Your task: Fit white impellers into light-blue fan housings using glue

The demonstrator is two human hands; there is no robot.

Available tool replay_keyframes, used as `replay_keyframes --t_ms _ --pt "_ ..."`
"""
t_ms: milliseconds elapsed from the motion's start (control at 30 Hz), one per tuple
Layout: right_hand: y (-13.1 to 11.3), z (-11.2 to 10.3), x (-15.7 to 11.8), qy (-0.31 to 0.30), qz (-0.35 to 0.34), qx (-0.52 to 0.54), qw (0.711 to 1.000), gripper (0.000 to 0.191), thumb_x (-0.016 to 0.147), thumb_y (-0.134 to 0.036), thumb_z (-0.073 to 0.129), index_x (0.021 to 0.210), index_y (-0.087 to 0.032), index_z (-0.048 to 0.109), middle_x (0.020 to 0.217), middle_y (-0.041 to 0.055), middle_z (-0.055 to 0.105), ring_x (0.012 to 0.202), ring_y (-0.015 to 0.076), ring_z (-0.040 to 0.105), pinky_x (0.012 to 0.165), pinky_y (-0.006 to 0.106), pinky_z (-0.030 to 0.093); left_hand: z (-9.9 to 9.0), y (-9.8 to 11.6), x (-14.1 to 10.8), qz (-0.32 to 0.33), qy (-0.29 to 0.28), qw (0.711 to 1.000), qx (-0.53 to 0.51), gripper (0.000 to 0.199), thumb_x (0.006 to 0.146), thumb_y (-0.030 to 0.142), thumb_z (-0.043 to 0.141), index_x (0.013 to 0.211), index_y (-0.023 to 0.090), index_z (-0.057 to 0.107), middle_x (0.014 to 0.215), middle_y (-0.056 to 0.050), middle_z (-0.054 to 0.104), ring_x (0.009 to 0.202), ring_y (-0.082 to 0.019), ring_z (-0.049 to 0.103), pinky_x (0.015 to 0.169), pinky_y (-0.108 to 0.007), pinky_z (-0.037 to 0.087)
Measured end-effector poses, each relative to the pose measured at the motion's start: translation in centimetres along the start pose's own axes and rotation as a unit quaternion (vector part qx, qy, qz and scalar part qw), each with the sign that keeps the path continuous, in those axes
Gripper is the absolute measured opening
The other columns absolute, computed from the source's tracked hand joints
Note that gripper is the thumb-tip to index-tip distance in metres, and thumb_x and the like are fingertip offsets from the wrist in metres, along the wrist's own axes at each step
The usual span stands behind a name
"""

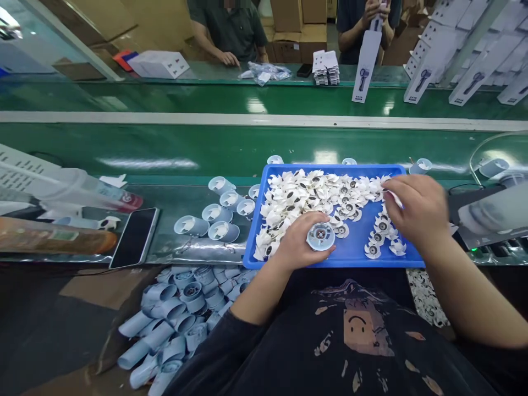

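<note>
My left hand [300, 242] is wrapped round a light blue cylindrical housing [320, 236], its open end facing up with a round part inside. Under both hands lies a blue tray [350, 250] with a heap of small white fan blades [289, 201]; a few of them form short rows at its right. Over the tray's right part, my right hand [416, 206] has thumb and fingers pinched near a white blade at the back edge; what they hold is too small to make out.
Several blue housings [223, 231] stand left of the tray, beside a phone [135, 237] and bottles. More housings [165, 330] are piled below the table. A machine with a clear container [495, 212] is at right. Two people are across the green belt [185, 146], one holding a white box [367, 60].
</note>
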State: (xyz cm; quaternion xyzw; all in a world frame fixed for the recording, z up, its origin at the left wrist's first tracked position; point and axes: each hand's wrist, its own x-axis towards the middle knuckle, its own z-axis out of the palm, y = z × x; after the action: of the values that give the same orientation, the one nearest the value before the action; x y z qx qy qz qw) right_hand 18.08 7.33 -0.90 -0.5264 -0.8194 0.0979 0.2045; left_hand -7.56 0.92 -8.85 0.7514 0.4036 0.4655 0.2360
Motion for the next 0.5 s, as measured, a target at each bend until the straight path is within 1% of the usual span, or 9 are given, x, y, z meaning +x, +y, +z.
replay_keyframes --t_ms 33,100,167,200,267,367,433,500 --pt "0.1 0.9 1.6 -0.034 0.015 -0.055 0.998 0.030 0.096 -0.028 0.045 0.115 -0.015 0.065 0.123 0.0156 0.059 0.119 0.0314 0.051 0.105 0.049 0.037 0.1 0.2 0.1 -0.006 -0.009 1.000 0.009 0.044 0.073 0.032 0.074 0.111 0.021 0.056 0.113 -0.012 0.068 0.108 -0.027 0.066 0.095 -0.044 0.053" --pt "0.4 2.8 4.4 -0.105 0.042 -0.136 0.984 0.030 0.094 -0.019 0.044 0.113 -0.012 0.067 0.122 0.0170 0.060 0.116 0.0330 0.053 0.101 0.048 0.040 0.1 0.4 0.1 -0.014 -0.020 1.000 0.007 0.044 0.074 0.032 0.072 0.113 0.021 0.056 0.118 -0.013 0.068 0.112 -0.027 0.065 0.098 -0.043 0.052" --pt "0.6 4.5 6.3 -0.154 0.059 -0.180 0.970 0.027 0.093 -0.017 0.048 0.110 -0.009 0.067 0.118 0.0179 0.061 0.112 0.0324 0.056 0.095 0.047 0.044 0.1 0.5 0.1 -0.025 -0.022 0.999 0.002 0.044 0.075 0.031 0.071 0.115 0.021 0.055 0.121 -0.012 0.067 0.114 -0.026 0.065 0.100 -0.042 0.051" --pt "0.7 5.2 6.9 -0.168 0.069 -0.195 0.964 0.025 0.093 -0.018 0.050 0.110 -0.009 0.066 0.117 0.0175 0.061 0.111 0.0310 0.057 0.094 0.046 0.046 0.0 0.5 0.1 -0.035 -0.023 0.999 0.002 0.044 0.074 0.030 0.071 0.114 0.021 0.055 0.120 -0.011 0.068 0.113 -0.026 0.065 0.100 -0.042 0.051" --pt "0.6 6.3 7.4 -0.183 0.094 -0.219 0.954 0.023 0.094 -0.018 0.052 0.110 -0.008 0.064 0.115 0.0155 0.060 0.109 0.0269 0.058 0.093 0.045 0.047 -0.1 0.6 0.0 -0.058 -0.021 0.998 0.006 0.042 0.072 0.031 0.072 0.111 0.022 0.057 0.115 -0.009 0.069 0.110 -0.026 0.066 0.098 -0.041 0.051" --pt "0.5 6.8 7.2 -0.187 0.121 -0.214 0.951 0.020 0.095 -0.018 0.051 0.111 -0.009 0.062 0.114 0.0123 0.060 0.107 0.0232 0.058 0.095 0.045 0.047 -0.1 0.4 0.1 -0.073 -0.003 0.997 -0.006 0.039 0.071 0.032 0.072 0.105 0.020 0.056 0.109 -0.009 0.069 0.105 -0.026 0.066 0.095 -0.041 0.052" --pt "0.6 6.6 7.0 -0.179 0.128 -0.185 0.958 0.020 0.094 -0.014 0.049 0.109 -0.008 0.062 0.114 0.0141 0.060 0.108 0.0248 0.057 0.097 0.046 0.045 0.1 0.2 0.2 -0.080 0.021 0.996 -0.028 0.040 0.071 0.033 0.072 0.105 0.020 0.054 0.107 -0.010 0.067 0.102 -0.026 0.066 0.092 -0.041 0.052" --pt "0.6 6.0 6.7 -0.155 0.131 -0.137 0.970 0.024 0.091 -0.011 0.046 0.108 -0.006 0.062 0.117 0.0201 0.058 0.111 0.0295 0.055 0.098 0.050 0.041 0.2 0.2 0.1 -0.095 0.042 0.993 -0.053 0.044 0.070 0.035 0.073 0.106 0.021 0.052 0.105 -0.009 0.065 0.101 -0.026 0.066 0.092 -0.041 0.052"
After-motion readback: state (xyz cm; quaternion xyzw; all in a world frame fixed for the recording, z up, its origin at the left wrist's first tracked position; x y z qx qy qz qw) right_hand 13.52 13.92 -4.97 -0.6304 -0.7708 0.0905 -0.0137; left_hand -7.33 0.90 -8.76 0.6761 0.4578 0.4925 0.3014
